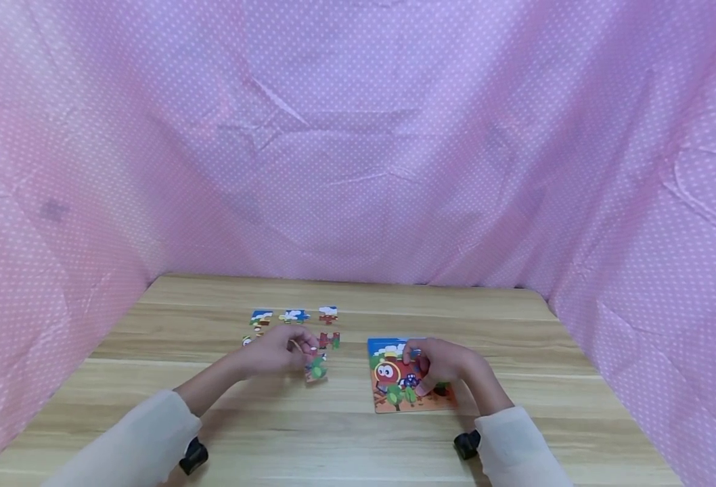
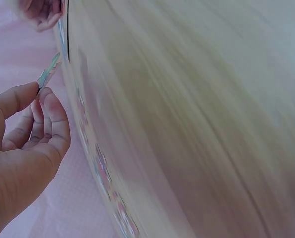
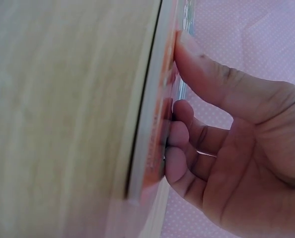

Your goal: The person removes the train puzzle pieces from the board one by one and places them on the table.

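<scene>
My left hand (image 1: pixel 277 350) pinches a jigsaw piece (image 1: pixel 316 369) with green and reddish print, lifted above the table. In the left wrist view that piece (image 2: pixel 48 73) stands edge-on between thumb and fingertips. On the right, a square jigsaw board (image 1: pixel 388 404) lies flat, showing a red cartoon character with big eyes. My right hand (image 1: pixel 449 364) rests on its right side and covers part of the picture. Seen from the right wrist, the thumb and bent fingertips touch the surface of the board (image 3: pixel 150 153). Whether a loose piece lies under them is hidden.
Several loose jigsaw pieces lie on the wooden table (image 1: pixel 309 439) at the left, among them a blue one (image 1: pixel 295 316) and a red one (image 1: pixel 328 314). My left hand partly hides some. A pink dotted cloth (image 1: pixel 358 149) hangs around the table's back and sides.
</scene>
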Action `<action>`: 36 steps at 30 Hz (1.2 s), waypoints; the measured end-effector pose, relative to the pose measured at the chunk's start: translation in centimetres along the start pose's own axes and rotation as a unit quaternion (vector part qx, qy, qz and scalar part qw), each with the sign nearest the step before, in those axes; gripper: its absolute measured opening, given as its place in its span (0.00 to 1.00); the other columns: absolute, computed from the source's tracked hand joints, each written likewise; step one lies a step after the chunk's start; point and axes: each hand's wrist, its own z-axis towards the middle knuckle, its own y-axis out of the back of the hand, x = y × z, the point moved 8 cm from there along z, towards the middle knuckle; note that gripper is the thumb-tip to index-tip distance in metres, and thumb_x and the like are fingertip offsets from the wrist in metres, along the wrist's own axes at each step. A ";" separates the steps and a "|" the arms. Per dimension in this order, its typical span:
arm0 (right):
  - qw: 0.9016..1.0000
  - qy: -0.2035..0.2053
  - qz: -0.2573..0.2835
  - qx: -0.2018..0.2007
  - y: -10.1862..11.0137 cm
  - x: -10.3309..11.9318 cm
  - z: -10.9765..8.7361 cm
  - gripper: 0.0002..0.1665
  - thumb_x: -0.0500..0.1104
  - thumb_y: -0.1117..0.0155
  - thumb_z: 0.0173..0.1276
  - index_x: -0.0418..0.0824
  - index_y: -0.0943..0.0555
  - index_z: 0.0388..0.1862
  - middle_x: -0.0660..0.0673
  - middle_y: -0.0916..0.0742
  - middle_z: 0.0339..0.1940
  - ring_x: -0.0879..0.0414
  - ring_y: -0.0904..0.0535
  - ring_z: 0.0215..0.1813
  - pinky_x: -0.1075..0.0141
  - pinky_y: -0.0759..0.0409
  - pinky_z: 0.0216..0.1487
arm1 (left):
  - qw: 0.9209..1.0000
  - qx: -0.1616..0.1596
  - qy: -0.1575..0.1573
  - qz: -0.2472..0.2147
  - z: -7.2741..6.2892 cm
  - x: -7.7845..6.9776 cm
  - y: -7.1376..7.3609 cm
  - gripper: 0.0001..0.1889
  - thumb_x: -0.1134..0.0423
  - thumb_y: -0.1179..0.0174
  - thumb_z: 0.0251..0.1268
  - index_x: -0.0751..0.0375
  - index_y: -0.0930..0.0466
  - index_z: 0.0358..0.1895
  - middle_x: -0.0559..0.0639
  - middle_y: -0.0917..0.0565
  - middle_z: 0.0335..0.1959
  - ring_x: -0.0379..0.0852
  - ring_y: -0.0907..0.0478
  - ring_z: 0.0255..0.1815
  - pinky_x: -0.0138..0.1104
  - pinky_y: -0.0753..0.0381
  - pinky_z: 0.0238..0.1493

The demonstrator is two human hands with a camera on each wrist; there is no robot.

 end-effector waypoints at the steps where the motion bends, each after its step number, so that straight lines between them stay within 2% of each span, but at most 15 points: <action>1: 1.000 -0.003 0.002 -0.001 0.0 -0.1 0.0 0.26 0.33 0.19 0.55 0.52 0.23 0.46 0.44 0.21 0.37 0.50 0.26 0.42 0.59 0.24 0.40 | 1.000 -0.005 0.002 0.003 -0.3 0.2 0.3 0.13 0.71 0.37 0.64 0.66 0.19 0.51 0.50 0.18 0.41 0.47 0.23 0.44 0.33 0.22 0.43; 5: 1.000 -0.006 -0.006 -0.003 -0.2 -0.2 -0.1 0.30 0.33 0.19 0.56 0.56 0.22 0.51 0.45 0.20 0.38 0.51 0.26 0.42 0.58 0.23 0.42 | 1.000 -0.023 0.010 0.000 -1.6 0.8 1.6 0.12 0.72 0.36 0.64 0.67 0.18 0.51 0.51 0.18 0.41 0.47 0.23 0.45 0.32 0.22 0.45; 13: 1.000 -0.012 -0.016 -0.004 -0.2 -0.4 -0.2 0.44 0.31 0.20 0.55 0.58 0.22 0.69 0.47 0.21 0.38 0.52 0.27 0.42 0.58 0.25 0.44 | 0.998 -0.054 0.041 -0.012 -4.1 2.1 3.9 0.12 0.74 0.38 0.64 0.67 0.18 0.50 0.54 0.19 0.42 0.50 0.23 0.45 0.32 0.22 0.42; 25: 1.000 -0.003 -0.028 -0.008 -0.1 -0.5 -0.5 0.44 0.32 0.19 0.54 0.57 0.21 0.69 0.46 0.21 0.34 0.53 0.28 0.38 0.61 0.26 0.39 | 0.997 -0.046 0.049 -0.027 -6.9 4.4 6.0 0.11 0.72 0.38 0.67 0.72 0.20 0.51 0.56 0.19 0.42 0.50 0.23 0.45 0.32 0.19 0.42; 32: 1.000 -0.003 -0.028 -0.008 -0.2 -0.5 -0.5 0.44 0.32 0.19 0.54 0.57 0.21 0.69 0.45 0.21 0.34 0.52 0.28 0.38 0.60 0.27 0.38 | 0.997 -0.034 0.065 -0.008 -7.6 5.5 6.4 0.14 0.76 0.42 0.63 0.72 0.18 0.52 0.55 0.16 0.43 0.50 0.23 0.45 0.32 0.20 0.42; 36: 0.999 -0.007 -0.030 -0.009 -0.2 -0.5 -0.5 0.44 0.32 0.19 0.55 0.58 0.21 0.69 0.46 0.21 0.34 0.52 0.28 0.38 0.60 0.27 0.38 | 0.998 -0.018 0.065 -0.009 -7.7 5.8 6.4 0.15 0.76 0.40 0.64 0.72 0.18 0.54 0.55 0.16 0.42 0.47 0.24 0.41 0.31 0.22 0.38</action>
